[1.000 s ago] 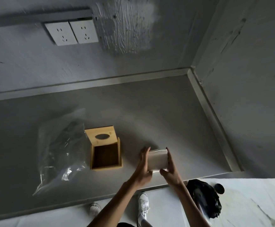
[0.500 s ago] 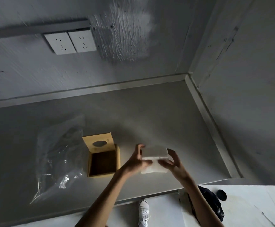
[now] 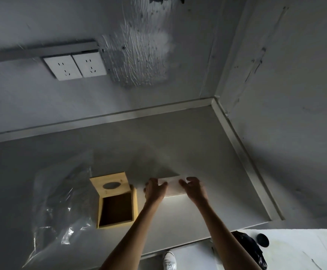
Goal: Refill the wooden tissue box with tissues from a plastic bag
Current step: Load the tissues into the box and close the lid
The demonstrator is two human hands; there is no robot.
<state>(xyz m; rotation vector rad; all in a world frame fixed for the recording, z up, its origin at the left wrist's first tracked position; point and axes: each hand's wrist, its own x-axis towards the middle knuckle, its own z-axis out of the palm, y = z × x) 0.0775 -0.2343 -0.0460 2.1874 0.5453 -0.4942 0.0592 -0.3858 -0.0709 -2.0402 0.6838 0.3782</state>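
Note:
The wooden tissue box [image 3: 134, 203] stands on the grey counter with its dark inside showing. Its lid [image 3: 110, 184], with an oval slot, is slid back toward the wall. Left of the box lies a crumpled clear plastic bag [image 3: 59, 207]. To the right of the box, a white stack of tissues [image 3: 173, 187] rests on the counter between my hands. My left hand [image 3: 154, 190] grips its left end and my right hand [image 3: 194, 189] grips its right end, fingers curled over the top.
The grey counter [image 3: 207, 152] runs into a corner, with walls behind and to the right. Two white sockets [image 3: 75, 67] sit on the back wall. Below the counter edge are a white shoe [image 3: 169, 261], a black bag [image 3: 248, 248] and a black round lid [image 3: 262, 239].
My hands and the tissue stack moved away from the counter's front edge toward the wall, and the stack turned from upright to lying flatter. The camera view tilted up.

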